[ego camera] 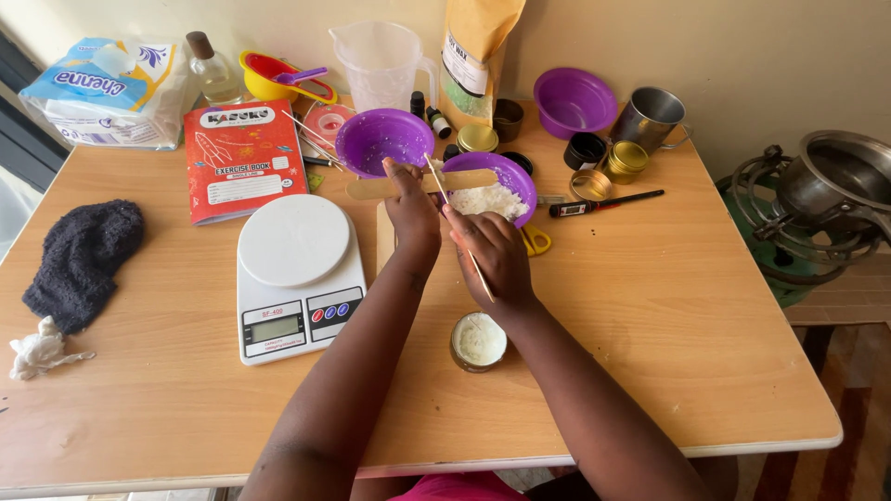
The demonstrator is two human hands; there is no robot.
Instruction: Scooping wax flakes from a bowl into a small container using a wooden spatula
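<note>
— What lies at the left end of the table [650,334]?

— A dark knitted cloth [82,262], with a small white crumpled lump [37,351] below it. Behind them sits a pack of tissue [107,88], then a red exercise book [243,158]. A white kitchen scale [297,274] stands just in front of the book.

— And the left hand [411,213]?

— It is raised just right of the scale, fingers [399,176] curled closed, pinching a flat wooden stick [422,183] that lies crosswise over the rim of a purple bowl of white flakes [492,190]. Behind the hand is another purple bowl [383,139], and a clear measuring jug [382,63] stands further back.

— The right hand [497,260]?

— Close beside the left, nearly touching it, in front of the bowl of flakes. Its fingers [469,232] are closed around a thin wooden skewer [459,232] that runs slanted through the grip, the upper end rising toward the flat stick. I cannot tell whether the two sticks touch.

— What is under the hands?

— A small round tin of pale wax [479,341], on the table just before the right wrist. Yellow scissors [535,241] peek out beside the right hand.

— Further right?

— A black thermometer probe [603,201], small gold tins [627,160], a third purple bowl [574,100] and a metal mug [650,118].
</note>
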